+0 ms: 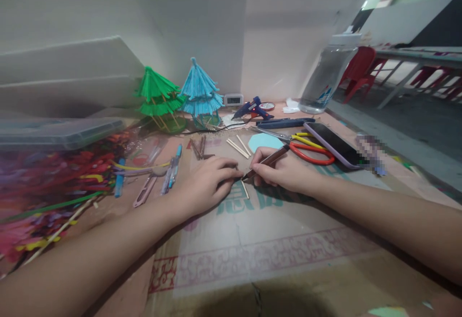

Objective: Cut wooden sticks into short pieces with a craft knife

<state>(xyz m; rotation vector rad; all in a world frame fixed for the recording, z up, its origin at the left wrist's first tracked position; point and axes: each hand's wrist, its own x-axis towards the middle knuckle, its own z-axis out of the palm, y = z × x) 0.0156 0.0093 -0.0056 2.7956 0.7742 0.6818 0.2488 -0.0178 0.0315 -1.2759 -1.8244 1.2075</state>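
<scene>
Just in front of the light-blue paper octagon [266, 142], right hand [285, 168] has its fingers clamped on a dark brown marker [271, 158]. Tip is down at the far end of a short, plain wooden stick [246, 190]. Left hand [205, 182], to the octagon's front left, has its fingers bunched close together, tips by that stick; can't tell if they pinch or just press it.

Progress, my read: dark brown sticks [202, 146], well left of the octagon, look coloured and done. Three plain wooden sticks [238, 147], just left of it, look untouched. Stick at the marker tip shows pale along its visible length, so largely uncoloured; top end hidden.

Behind and left of the octagon: green tiered model [159, 88] and blue tiered model [201, 86], both upright, roofs on. Octagon lies flat on the surface [288, 240], nothing built on it.
</scene>
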